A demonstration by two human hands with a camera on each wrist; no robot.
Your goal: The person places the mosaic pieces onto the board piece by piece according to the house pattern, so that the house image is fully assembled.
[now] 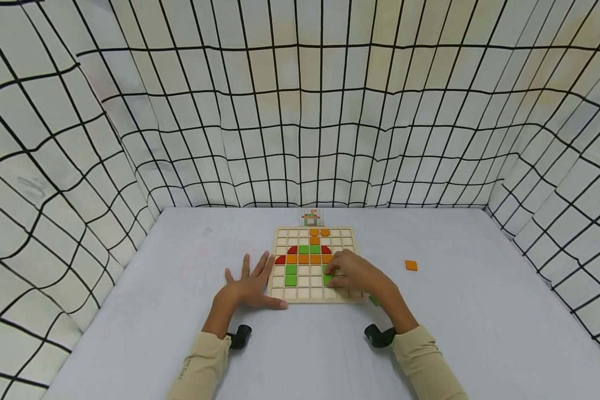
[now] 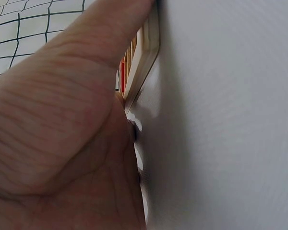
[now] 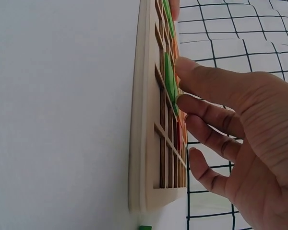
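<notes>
A light wooden grid board (image 1: 304, 293) lies on the white table. Red, orange and green pieces fill some of its squares, including orange tiles (image 1: 304, 259) in a row. My left hand (image 1: 250, 286) lies spread at the board's left side, with its thumb along the front edge. On the right side of the board, my right hand (image 1: 352, 272) pinches a green square tile (image 3: 170, 79) between thumb and index fingertip, right at its square. The other fingers are loosely curled above the board.
Behind the board stands a small pattern card (image 1: 312, 217). A loose orange tile (image 1: 411, 265) lies to the right. Another green tile (image 1: 374, 300) sits by the board's front right corner, partly hidden by the right wrist. Black netting (image 1: 300, 122) over white sheets surrounds the table.
</notes>
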